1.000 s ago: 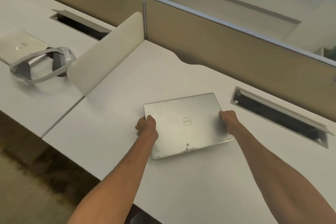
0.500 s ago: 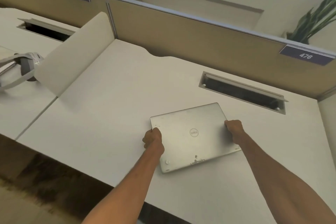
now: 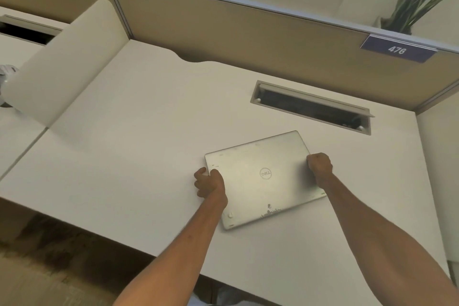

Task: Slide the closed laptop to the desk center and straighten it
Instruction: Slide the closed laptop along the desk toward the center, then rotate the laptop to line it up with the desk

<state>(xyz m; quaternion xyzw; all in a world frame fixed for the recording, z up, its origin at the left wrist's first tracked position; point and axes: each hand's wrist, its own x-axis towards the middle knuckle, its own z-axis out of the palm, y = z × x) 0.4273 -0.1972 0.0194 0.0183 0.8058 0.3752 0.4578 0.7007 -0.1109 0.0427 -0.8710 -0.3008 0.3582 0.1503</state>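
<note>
both our hands grip the closed laptop point(image 3: 264, 177) — left hand point(image 3: 210, 182) and right hand point(image 3: 320, 165) with fingers clamped on its side edges — and it lies flat near the table point(image 3: 129, 136) middle but askew, so we judge straightening remains.

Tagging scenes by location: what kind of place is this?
Likely an open-plan office: a partition with numbered plates like 476, a white desk with a cable hatch, and a closed laptop.
</note>
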